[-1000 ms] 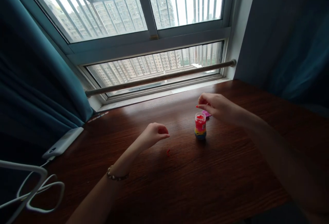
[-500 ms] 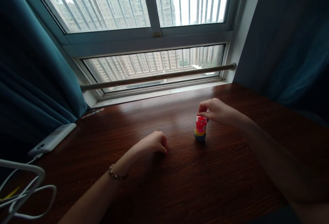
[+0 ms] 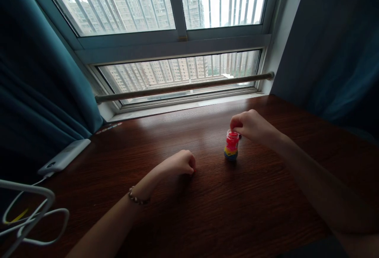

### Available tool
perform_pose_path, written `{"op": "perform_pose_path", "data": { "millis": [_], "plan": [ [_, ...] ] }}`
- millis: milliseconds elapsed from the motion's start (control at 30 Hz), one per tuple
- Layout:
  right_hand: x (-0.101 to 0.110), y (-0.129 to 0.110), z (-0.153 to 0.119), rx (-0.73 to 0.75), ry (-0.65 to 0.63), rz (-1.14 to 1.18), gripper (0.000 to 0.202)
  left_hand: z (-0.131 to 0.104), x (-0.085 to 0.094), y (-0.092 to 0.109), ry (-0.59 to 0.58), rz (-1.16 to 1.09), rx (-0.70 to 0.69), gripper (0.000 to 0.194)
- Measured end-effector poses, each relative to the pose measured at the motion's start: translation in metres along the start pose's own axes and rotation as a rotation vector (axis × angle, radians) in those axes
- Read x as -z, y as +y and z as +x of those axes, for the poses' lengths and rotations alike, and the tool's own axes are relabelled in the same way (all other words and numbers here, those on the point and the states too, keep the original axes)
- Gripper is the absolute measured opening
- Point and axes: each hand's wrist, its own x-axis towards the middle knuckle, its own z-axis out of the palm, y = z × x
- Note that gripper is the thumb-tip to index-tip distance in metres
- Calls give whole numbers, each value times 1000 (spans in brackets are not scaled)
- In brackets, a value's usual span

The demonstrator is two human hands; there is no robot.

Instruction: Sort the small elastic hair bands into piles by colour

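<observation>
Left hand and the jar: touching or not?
Apart. The head view shows it plainly: a stretch of bare wooden tabletop lies between the left hand and the jar.

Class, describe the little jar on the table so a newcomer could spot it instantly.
Find the wide window, then the dark reddish-brown table below it. Right of the left hand, just under the right hand's fingertips, stands a small clear jar. Unlike the white device at far left, it is banded red, yellow and blue.
</observation>
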Motion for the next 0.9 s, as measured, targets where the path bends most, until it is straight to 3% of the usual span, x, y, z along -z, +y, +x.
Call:
{"op": "perform_pose_path", "data": {
  "millis": [133, 233, 433, 533, 633, 767, 900],
  "plan": [
    [4, 0, -2, 28, -14, 42, 13, -2, 6, 9, 125, -122, -71, 15],
    [11, -2, -4, 16, -62, 111, 15, -5, 13, 22, 296, -301, -157, 14],
    [27, -6, -10, -12, 15, 141, 18, -4, 29, 63, 609, -578, -405, 13],
    [32, -3, -12, -25, -33, 77, 17, 9, 32, 85, 725, -513, -524, 12],
    [33, 3, -12, -16, -216, -23, 18, 28, 33, 100, 782, -355, -623, 12],
    [32, 10, -13, 8, -465, -178, 16, 48, 33, 108, 762, -123, -656, 12],
    [32, 10, -14, 22, -536, -194, 17, 56, 32, 107, 719, 44, -642, 11]
  ]
}}
